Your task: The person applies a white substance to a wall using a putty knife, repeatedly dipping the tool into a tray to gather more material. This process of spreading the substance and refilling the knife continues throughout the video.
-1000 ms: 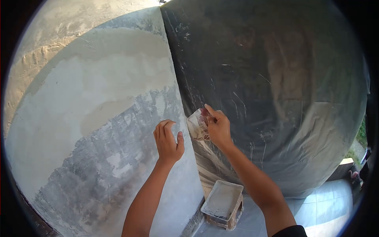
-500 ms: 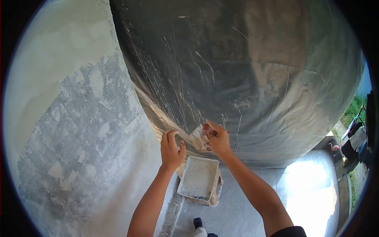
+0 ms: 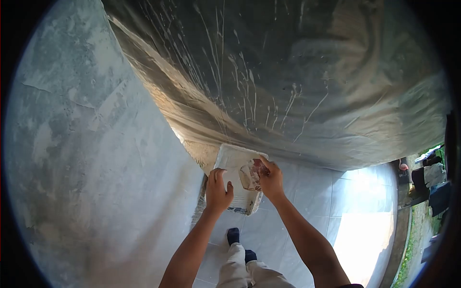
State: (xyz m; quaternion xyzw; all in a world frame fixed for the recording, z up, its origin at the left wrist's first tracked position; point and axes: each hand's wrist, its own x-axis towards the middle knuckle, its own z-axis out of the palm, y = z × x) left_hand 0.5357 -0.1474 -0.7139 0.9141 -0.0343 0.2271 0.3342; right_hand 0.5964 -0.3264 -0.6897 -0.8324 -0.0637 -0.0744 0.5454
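Note:
My right hand (image 3: 272, 182) grips a putty scraper (image 3: 249, 174) by its reddish handle. Its wide blade is smeared with pale filler and points left. The blade hangs over a white tray (image 3: 229, 156) of filler that stands on the tiled floor below. My left hand (image 3: 218, 193) holds nothing, its fingers loosely curled and its thumb apart. It hovers over the tray's left side, beside the scraper. Both arms reach forward and down from the bottom of the view.
A patchy grey plastered wall (image 3: 91, 144) fills the left. A splattered plastic sheet (image 3: 297, 77) covers the surface on the right and drapes down to the pale floor tiles (image 3: 312, 192). My dark-socked feet (image 3: 234, 236) stand just short of the tray. Bright sunlight and grass lie at far right.
The view has tilted down from the wall to the floor. Both hands have lowered together, and the scraper has moved from the wall corner to above the tray.

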